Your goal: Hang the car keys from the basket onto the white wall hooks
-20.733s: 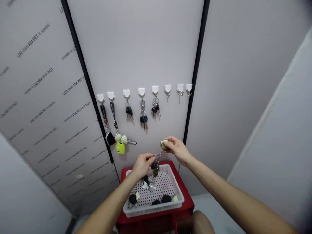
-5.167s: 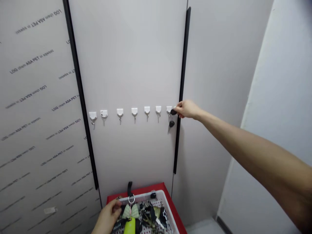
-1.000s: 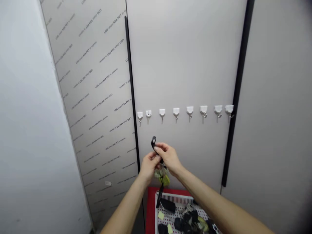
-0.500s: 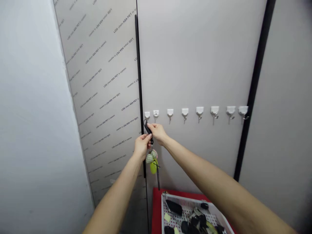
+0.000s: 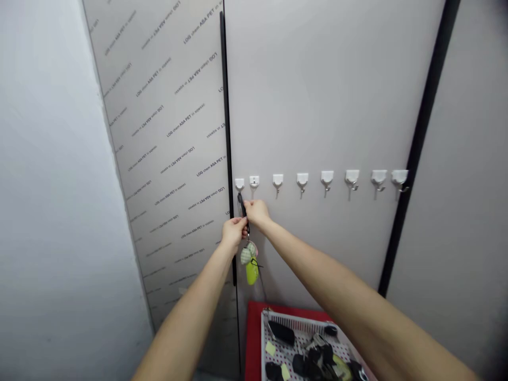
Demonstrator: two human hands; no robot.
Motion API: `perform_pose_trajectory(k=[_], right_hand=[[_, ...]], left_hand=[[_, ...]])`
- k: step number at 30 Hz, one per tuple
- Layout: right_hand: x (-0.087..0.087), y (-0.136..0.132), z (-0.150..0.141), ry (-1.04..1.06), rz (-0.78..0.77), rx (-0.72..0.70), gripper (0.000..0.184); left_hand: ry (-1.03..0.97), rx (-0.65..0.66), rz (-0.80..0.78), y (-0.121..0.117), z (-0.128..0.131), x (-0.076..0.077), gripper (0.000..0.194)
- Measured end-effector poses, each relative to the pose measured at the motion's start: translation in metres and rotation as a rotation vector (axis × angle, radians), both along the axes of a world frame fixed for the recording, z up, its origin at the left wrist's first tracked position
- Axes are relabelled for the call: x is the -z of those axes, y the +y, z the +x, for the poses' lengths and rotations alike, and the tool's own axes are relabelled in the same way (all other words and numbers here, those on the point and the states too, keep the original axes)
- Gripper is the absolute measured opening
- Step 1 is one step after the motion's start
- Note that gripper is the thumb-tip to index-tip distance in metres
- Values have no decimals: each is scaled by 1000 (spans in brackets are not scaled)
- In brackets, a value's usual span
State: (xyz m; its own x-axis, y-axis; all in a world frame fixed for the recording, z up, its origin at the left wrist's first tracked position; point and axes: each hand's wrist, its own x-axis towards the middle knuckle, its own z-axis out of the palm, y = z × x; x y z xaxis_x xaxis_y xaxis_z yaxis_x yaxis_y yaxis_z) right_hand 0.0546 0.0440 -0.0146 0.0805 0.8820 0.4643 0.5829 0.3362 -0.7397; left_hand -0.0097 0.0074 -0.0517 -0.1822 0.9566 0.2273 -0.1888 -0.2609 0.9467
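Both hands are closed on the black strap point(image 5: 242, 205) of a keychain, just under the leftmost white wall hook point(image 5: 239, 183). My right hand point(image 5: 257, 212) pinches the strap's upper part from the right. Lower down, my left hand point(image 5: 234, 231) grips it near its metal ring. The strap's looped top reaches the hook; whether it is fully over the hook's tip I cannot tell. Below my hands dangle a pale green checked bow point(image 5: 248, 253) and a bright yellow-green key case point(image 5: 252, 271), with a thin dark strip hanging beside it.
Several more white hooks point(image 5: 302, 179) run in a row to the right. Below, a white perforated basket point(image 5: 291, 321) on a red stand point(image 5: 254, 338) holds several black keys and fobs point(image 5: 281, 332) and yellow paper notes point(image 5: 270, 348). Black trim strips point(image 5: 226, 106) edge the wall panel.
Over the last second both hands have carried the keychain up and left from above the basket to the leftmost hook. In the last half second the strap's loop has risen slightly against the hook.
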Motion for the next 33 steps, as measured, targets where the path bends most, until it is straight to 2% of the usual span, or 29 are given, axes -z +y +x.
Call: perform_pose_trajectory(k=[3,6,8,10,13,16,18,20,23,26,29,33], right_hand=[[9,-3,5,-54,-33,-7,25],[23,-9,16,-69,10,-63,26],[40,-17,29,-83,65,-128,25],[66,-30,46,-151,44,-217,24],[120,-55,73,-367,-187,-364,23],[176,-74,92,-501,-393,-406,22],[204,-83,94,-555,-412,-347,23],[221,-89,90,-619,-351,-263,24],[232,-97,81,-696,-273,-163,29],[233,-102,78,-685,-269,-170,30],[233,-105,82,-619,-261,-303,23],[232,-97,89,-342,-406,-407,24]], left_hand=[[12,-6,-52,-1,-2,4,10],[57,-43,-51,-3,-4,11,24],[112,-70,-13,-8,-5,19,34],[160,-77,26,-15,-5,31,40],[237,-48,69,-29,-4,61,39],[410,48,16,-41,2,102,30],[618,101,-74,-46,8,130,25],[881,85,-156,-50,15,155,25],[1162,-18,-263,-49,26,182,27],[1137,27,-360,-42,32,194,29],[1063,88,-345,-34,35,196,20],[976,78,-269,-30,37,188,17]])
